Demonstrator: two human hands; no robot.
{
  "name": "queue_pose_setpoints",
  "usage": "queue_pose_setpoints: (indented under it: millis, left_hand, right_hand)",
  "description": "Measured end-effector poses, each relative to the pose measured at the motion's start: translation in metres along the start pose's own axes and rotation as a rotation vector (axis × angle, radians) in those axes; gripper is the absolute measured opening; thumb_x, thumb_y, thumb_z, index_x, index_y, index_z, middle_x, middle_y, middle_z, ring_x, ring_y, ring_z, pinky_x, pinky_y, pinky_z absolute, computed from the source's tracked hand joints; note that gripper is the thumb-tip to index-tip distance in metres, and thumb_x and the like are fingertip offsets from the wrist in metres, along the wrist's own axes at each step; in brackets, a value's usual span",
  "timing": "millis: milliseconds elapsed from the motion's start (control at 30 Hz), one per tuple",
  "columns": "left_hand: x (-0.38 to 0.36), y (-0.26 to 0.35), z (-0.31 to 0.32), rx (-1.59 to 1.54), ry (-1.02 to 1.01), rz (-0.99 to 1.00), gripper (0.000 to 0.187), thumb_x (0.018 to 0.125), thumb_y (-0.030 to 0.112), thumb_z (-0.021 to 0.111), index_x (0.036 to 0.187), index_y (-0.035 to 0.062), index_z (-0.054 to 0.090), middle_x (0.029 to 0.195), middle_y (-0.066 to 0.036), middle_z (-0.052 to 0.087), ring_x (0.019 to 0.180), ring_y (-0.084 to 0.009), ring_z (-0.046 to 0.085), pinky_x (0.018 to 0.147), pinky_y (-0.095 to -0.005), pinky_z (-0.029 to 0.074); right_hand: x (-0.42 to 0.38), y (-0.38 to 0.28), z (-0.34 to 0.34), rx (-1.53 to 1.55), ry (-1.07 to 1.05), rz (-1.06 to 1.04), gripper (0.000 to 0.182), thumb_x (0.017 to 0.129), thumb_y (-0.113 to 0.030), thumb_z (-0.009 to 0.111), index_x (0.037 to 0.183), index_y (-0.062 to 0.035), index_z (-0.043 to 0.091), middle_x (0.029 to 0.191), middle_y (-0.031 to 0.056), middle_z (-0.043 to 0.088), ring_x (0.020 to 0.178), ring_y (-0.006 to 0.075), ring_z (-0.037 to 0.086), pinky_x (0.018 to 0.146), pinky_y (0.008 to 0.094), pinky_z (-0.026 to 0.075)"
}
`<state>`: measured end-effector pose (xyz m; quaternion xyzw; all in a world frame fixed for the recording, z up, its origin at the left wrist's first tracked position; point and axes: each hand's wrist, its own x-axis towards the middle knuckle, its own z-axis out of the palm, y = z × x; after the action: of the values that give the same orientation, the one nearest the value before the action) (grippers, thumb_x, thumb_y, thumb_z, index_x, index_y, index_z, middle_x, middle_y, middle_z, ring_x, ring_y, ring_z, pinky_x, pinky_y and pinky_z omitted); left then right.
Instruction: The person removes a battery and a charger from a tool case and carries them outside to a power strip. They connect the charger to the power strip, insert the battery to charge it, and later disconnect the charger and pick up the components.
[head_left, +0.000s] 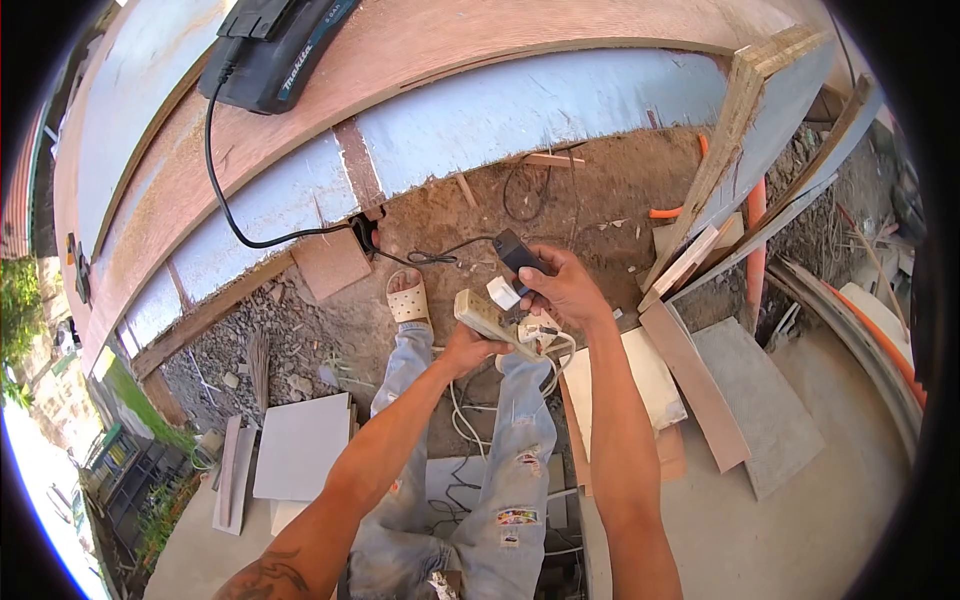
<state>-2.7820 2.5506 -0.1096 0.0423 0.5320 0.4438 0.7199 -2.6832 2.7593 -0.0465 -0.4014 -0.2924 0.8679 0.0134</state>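
A cream power strip is gripped by my left hand, its socket face turned up and a white cable trailing from it. My right hand is closed around a black plug with a thin black cord. A white plug adapter sits at the lower end of the black plug, close over the power strip. Beside the strip, just below my right hand, is another white plug. The black cord runs left over the ground toward the black Makita charger on the plywood.
Plywood sheets stretch across the top, with a blue-painted panel below their edge. Upright boards and orange pipe stand at the right. Offcuts and rubble lie around my sandalled feet.
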Motion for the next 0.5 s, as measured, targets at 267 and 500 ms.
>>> queue_pose_setpoints:
  millis: [267,500]
  left_hand:
    - [0.002,0.004,0.001,0.063,0.014,0.019,0.073,0.073,-0.014,0.071,0.135,0.0094,0.04,0.125,-0.004,0.054,0.114,-0.0202,0.058,0.094,-0.0373,0.054]
    - [0.003,0.011,-0.002,0.149,0.009,0.032,0.062,0.071,-0.009,0.075,0.126,0.0073,0.051,0.112,-0.004,0.062,0.105,-0.0186,0.062,0.088,-0.0361,0.055]
  right_hand:
    - [0.001,0.019,0.008,-0.175,0.038,0.042,0.051,0.079,-0.027,0.081,0.11,0.0026,0.056,0.081,0.0055,0.063,0.061,0.0119,0.063,0.052,0.0245,0.053]
    - [-0.008,0.004,0.007,-0.501,0.03,-0.031,0.063,0.079,-0.037,0.079,0.12,0.0044,0.054,0.092,0.0125,0.065,0.07,0.0171,0.066,0.055,0.0294,0.053]
